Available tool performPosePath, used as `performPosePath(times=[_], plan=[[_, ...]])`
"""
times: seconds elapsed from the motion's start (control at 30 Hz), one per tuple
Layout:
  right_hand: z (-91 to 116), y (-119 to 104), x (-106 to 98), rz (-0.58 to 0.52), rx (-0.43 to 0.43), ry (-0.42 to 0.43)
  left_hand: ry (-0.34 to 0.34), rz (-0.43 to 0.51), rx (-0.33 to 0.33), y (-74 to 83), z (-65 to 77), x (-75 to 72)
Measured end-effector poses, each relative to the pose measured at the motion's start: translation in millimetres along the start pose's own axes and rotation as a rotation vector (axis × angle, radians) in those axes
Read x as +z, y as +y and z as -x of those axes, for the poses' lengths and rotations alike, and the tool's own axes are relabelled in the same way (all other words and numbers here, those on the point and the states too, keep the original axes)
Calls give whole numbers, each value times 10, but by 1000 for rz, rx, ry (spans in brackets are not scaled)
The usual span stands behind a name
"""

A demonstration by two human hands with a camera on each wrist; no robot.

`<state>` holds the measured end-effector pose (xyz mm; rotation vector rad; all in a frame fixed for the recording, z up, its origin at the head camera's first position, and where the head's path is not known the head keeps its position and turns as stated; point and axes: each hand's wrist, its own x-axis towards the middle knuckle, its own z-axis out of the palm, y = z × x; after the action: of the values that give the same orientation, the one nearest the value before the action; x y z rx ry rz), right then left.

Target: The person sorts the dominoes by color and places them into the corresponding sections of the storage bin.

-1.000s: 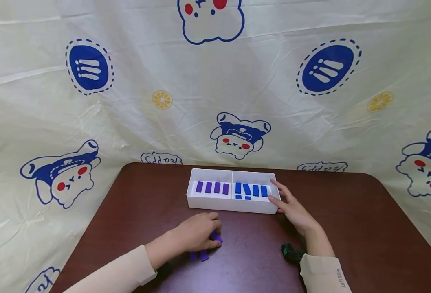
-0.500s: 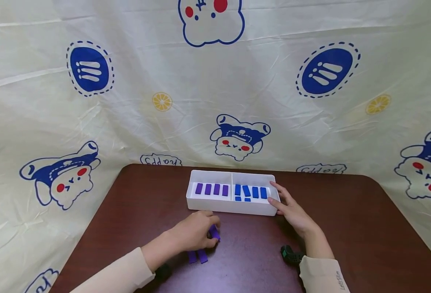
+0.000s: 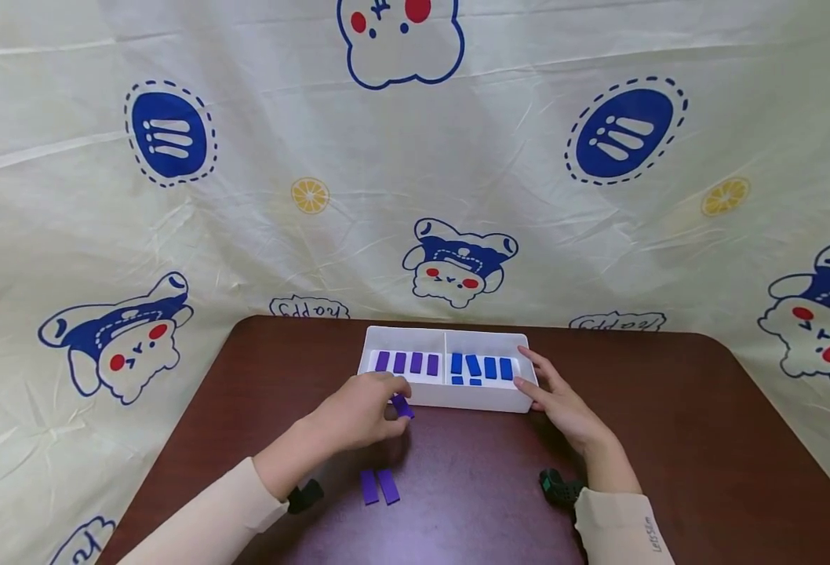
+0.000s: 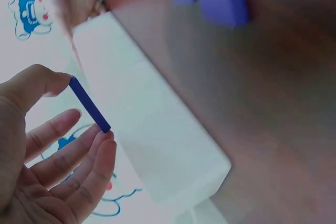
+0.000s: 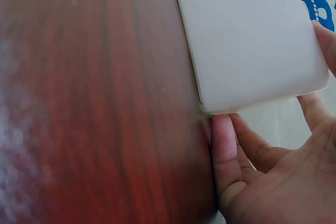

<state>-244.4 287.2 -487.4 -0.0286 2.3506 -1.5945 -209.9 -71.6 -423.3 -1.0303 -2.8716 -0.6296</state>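
A flat purple block (image 3: 402, 406) is pinched in my left hand (image 3: 358, 413), thumb at one end and fingers at the other, as the left wrist view shows of the block (image 4: 89, 104). This hand hangs just in front of a white divided box (image 3: 457, 398). Several purple blocks (image 3: 416, 362) line the box's left compartment; several blue blocks (image 3: 490, 368) are in the right one. My right hand (image 3: 572, 412) holds the box's right end, with fingers against its edges in the right wrist view. Two more purple blocks (image 3: 389, 486) lie side by side on the table.
The brown table (image 3: 485, 486) reaches back to a printed cloth (image 3: 365, 259) hanging behind it. Dark wrist devices show at the left wrist (image 3: 305, 497) and right wrist (image 3: 559, 488).
My left hand has lifted the purple block and moved it forward, away from the two on the table, up to the box's front. The right hand stays at the box.
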Motion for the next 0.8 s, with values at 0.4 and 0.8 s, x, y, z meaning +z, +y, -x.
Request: performPosePath(times=[0.4, 0.8], plan=[[6, 0, 1, 4, -3, 2, 51, -15, -124, -175, -292, -188], [14, 4, -5, -11, -15, 1, -4, -158, -199, -349, -532, -215]])
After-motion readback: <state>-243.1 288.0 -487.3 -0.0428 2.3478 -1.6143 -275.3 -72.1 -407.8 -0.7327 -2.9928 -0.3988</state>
